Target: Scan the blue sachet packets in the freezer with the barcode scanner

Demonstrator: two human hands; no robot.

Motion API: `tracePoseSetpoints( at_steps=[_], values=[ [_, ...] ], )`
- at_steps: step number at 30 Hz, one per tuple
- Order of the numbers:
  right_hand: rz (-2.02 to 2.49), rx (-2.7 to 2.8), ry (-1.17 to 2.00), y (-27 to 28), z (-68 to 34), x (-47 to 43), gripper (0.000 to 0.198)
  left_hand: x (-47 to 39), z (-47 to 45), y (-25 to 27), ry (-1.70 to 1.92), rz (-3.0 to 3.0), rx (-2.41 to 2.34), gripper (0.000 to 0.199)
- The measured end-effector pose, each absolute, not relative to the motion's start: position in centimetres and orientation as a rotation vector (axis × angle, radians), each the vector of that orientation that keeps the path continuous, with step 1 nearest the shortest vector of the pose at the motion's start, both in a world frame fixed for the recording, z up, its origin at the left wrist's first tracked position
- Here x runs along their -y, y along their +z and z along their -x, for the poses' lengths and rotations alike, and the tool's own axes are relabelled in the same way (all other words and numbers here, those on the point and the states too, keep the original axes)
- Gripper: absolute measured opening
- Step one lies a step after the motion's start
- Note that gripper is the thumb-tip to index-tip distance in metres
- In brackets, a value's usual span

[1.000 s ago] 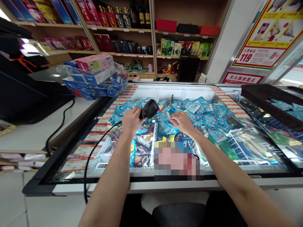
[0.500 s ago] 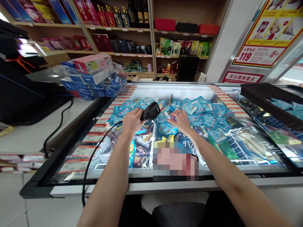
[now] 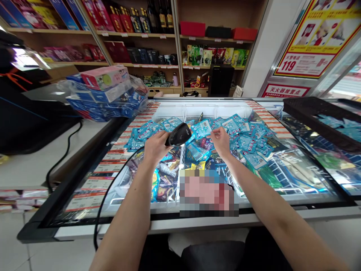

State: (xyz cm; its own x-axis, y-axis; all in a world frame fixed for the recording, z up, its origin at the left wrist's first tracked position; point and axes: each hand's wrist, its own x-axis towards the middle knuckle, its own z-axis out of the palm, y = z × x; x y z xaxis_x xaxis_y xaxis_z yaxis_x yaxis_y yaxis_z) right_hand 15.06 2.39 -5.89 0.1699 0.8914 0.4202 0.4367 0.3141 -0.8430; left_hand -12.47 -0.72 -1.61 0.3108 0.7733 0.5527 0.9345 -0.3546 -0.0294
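My left hand (image 3: 155, 146) is wrapped round the handle of a black barcode scanner (image 3: 181, 134), whose head points right and whose cable (image 3: 113, 178) trails down past my forearm. To the right of the scanner, my right hand (image 3: 221, 141) pinches the edge of a small light-blue packet (image 3: 202, 129) with a white label facing up. Loose blue packets lie on the glass on both sides: one pile (image 3: 145, 131) behind my left hand, a larger pile (image 3: 246, 137) beyond my right. Another blue packet (image 3: 196, 151) lies between my hands.
Below me is a chest freezer with a glass top (image 3: 299, 169) and a pale front edge (image 3: 203, 223); bagged goods show through it. A pixelated patch covers something near the front. Plastic-wrapped boxes (image 3: 108, 92) stand left, a dark basket (image 3: 318, 120) right, stocked shelves (image 3: 146, 34) behind.
My right hand has closed from a spread reach into a pinch and lifted a blue packet label-up beside the scanner. My left hand keeps hold of the scanner. The view has shifted slightly.
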Motion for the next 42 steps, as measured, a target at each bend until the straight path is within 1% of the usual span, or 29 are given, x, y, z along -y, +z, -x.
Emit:
tracePoseSetpoints(
  at_steps=[7,11,18,33,42],
  values=[
    [1.183,1.317,0.621,-6.4,-15.3,-2.8,0.016,0.9,12.0,-1.5,-0.628,2.275,1.493,0.029],
    [1.151,1.298,0.609,-6.6,-15.5,-3.1,0.017,1.0,12.0,-1.5,-0.652,2.282,1.5,0.029],
    [1.244,1.312,0.606,-7.0,-15.5,-3.7,0.02,1.1,11.7,-1.4,-0.69,2.294,1.496,0.025],
    [1.133,1.232,0.691,-6.9,-15.4,-3.7,0.016,1.2,11.6,-1.3,-0.721,2.308,1.488,0.024],
    [1.167,1.236,0.701,-6.8,-15.4,-3.8,0.018,1.1,11.6,-1.5,-0.729,2.314,1.48,0.02]
  ],
)
